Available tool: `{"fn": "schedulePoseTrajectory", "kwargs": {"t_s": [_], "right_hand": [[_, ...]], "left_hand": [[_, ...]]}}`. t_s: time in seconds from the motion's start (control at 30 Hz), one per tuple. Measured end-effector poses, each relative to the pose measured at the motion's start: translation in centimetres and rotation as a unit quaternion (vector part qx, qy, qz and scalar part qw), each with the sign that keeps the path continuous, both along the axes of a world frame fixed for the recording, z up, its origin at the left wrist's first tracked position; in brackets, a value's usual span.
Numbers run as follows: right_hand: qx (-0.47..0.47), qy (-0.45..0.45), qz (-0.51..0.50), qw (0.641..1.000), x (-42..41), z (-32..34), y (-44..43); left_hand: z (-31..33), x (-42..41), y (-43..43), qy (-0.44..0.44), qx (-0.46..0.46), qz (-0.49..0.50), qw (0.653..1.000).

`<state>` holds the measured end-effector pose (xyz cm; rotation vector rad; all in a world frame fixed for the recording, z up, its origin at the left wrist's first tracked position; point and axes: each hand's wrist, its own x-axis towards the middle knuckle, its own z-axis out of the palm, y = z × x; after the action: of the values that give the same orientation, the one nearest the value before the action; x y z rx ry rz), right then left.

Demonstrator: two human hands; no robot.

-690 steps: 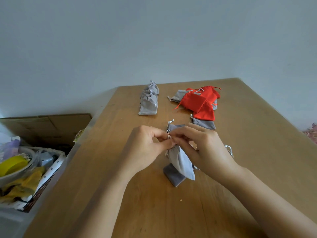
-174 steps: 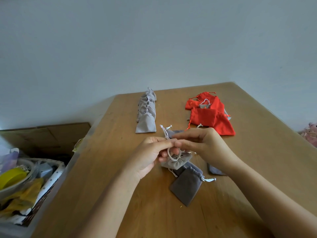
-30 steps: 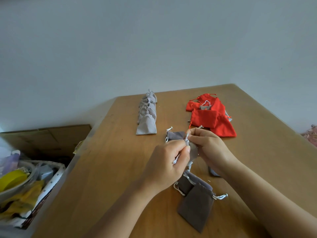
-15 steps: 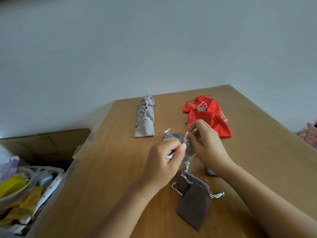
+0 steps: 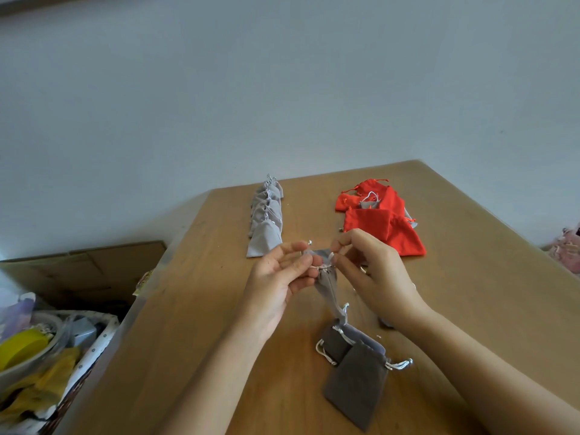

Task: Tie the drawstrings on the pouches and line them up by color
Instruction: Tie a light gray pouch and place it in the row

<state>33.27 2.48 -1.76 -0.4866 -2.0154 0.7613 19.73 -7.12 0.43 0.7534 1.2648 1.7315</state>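
Our left hand and right hand each pinch the strings at the top of the grey pouch. It hangs down below our grip, over the bench.

The right hand is hiding most of a grey pouch. The left edge is cutting off the basket.

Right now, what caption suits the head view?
Left hand and right hand knot a pouch; grey row and red pile behind.
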Motion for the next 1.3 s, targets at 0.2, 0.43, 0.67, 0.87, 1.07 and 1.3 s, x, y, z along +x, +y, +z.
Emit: {"fn": "schedulePoseTrajectory", "kwargs": {"t_s": [0.2,0.43,0.67,0.87,1.07,1.3], "right_hand": [[0.037,0.018,0.012,0.999,0.2,0.4,-0.3],[0.048,0.031,0.022,0.998,0.1,0.4,-0.3],[0.077,0.04,0.033,0.996,0.1,0.4,-0.5],[0.183,-0.024,0.023,0.983,-0.7,-0.6,-0.9],[0.13,-0.006,0.011,0.991,-0.5,-0.6,-0.9],[0.115,-0.001,0.031,0.993,-0.6,0.0,-1.0]], "left_hand": [[0.2,-0.4,-0.1,-0.121,-0.041,-0.043,0.991],[0.5,-0.7,-0.2,-0.151,-0.025,-0.063,0.986],[0.7,-0.5,-0.3,-0.075,-0.033,-0.083,0.993],[0.3,-0.6,-0.8,0.189,-0.119,-0.086,0.971],[0.9,-1.1,-1.2,0.23,-0.109,-0.121,0.959],[0.8,-0.9,-1.2,0.317,-0.08,-0.057,0.943]]}}
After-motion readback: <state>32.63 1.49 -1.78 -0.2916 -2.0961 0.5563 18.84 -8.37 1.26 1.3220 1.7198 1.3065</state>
